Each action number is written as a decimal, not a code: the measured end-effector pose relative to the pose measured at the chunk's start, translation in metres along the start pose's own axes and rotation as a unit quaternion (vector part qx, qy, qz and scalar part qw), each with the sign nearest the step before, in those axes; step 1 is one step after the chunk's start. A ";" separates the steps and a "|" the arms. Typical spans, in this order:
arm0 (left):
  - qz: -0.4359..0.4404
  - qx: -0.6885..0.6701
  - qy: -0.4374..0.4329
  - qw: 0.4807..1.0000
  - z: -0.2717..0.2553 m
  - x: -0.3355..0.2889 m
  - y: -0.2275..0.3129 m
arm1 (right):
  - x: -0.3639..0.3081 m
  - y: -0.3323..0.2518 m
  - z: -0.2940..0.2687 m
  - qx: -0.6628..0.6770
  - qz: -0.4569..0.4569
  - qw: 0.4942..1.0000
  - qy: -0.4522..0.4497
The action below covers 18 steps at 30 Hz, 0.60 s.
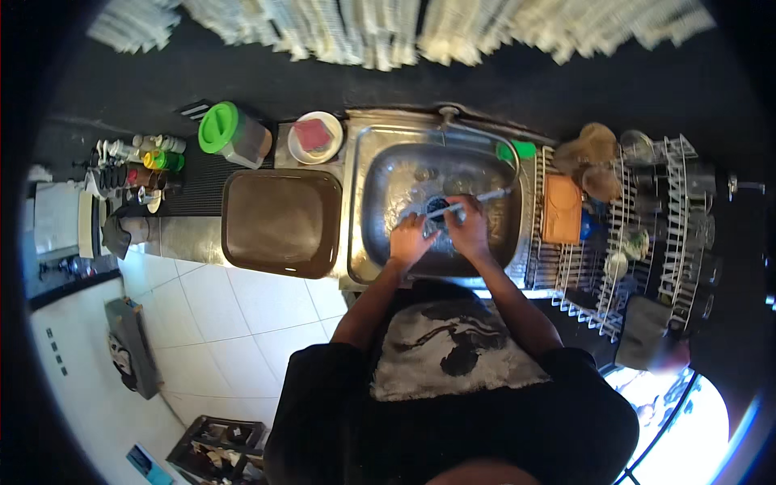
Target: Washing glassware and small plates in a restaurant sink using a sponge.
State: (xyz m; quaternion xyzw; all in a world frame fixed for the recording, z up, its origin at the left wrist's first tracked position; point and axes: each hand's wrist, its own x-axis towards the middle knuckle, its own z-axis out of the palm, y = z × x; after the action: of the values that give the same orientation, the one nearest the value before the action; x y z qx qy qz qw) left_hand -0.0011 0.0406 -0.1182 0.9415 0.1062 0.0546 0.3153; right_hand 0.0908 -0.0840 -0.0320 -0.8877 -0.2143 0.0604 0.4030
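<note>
Over the metal sink (380,250), both of my hands are close together. My left hand (411,240) is closed on a thin, pale, stick-like utensil (444,211), too small to name more exactly. The fingers of my right hand (469,228) close round its other side. Beneath it shows a dark round patch, perhaps the drain, partly covered by my fingers. The curved faucet (483,134) arches over the right of the basin, with a whitish end near my right hand. The basin's floor looks wet and shiny.
Left of the sink lies a dark brown tray (281,220); behind it stand a white bowl (327,155) with a reddish cloth and a green-lidded container (222,129). A white wire dish rack (618,242) with dishes and an orange box (562,210) are on the right.
</note>
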 end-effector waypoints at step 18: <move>-0.181 -0.264 0.222 0.921 -0.085 -0.042 -0.037 | 0.213 -0.113 0.292 -0.181 -0.226 0.925 -0.245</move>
State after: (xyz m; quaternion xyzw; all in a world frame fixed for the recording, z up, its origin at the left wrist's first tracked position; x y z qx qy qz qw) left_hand -0.0629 0.1093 -0.0747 0.7521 0.3241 0.2303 0.5255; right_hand 0.1637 0.2742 -0.1294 -0.8310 -0.5086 0.1437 0.1737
